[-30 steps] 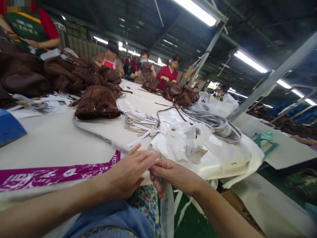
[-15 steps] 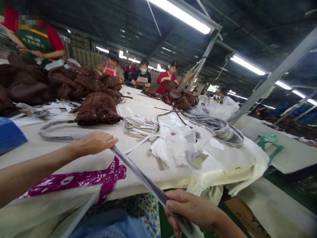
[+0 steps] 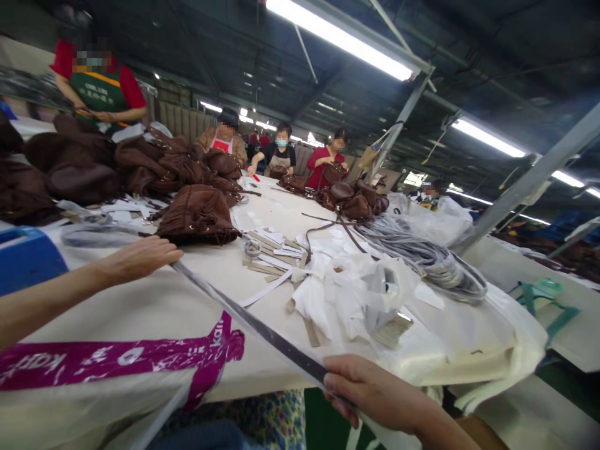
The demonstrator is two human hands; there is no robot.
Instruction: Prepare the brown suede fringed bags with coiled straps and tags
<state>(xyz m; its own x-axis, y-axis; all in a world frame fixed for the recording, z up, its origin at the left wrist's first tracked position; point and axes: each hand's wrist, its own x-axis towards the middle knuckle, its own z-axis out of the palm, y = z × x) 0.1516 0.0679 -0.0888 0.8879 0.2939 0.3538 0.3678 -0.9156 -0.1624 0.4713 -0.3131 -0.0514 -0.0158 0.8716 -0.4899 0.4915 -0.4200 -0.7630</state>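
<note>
A dark bag strap (image 3: 276,340) in clear plastic wrapping runs slantwise over the table's front edge, with small holes along it. My right hand (image 3: 370,390) is closed around its lower part, just off the table edge. My left hand (image 3: 140,257) is closed over its upper part, fingers held together above the table. Behind the left hand the wrapped strap loops back toward a brown gathered bag (image 3: 199,215), which lies on its side. How the strap's end meets the bag is hidden from me.
Brown bags (image 3: 75,156) are heaped at the left. A blue box (image 3: 32,259) stands near my left arm. Card strips (image 3: 269,253), crumpled white wrapping (image 3: 337,294) and a coil of wrapped straps (image 3: 431,262) lie on the table. Purple tape (image 3: 140,359) marks its front. Several co-workers sit or stand beyond.
My left hand has moved left along the strap, and more strap shows stretched between my hands. My right hand stays low, still gripping it. The view has shifted slightly left.
</note>
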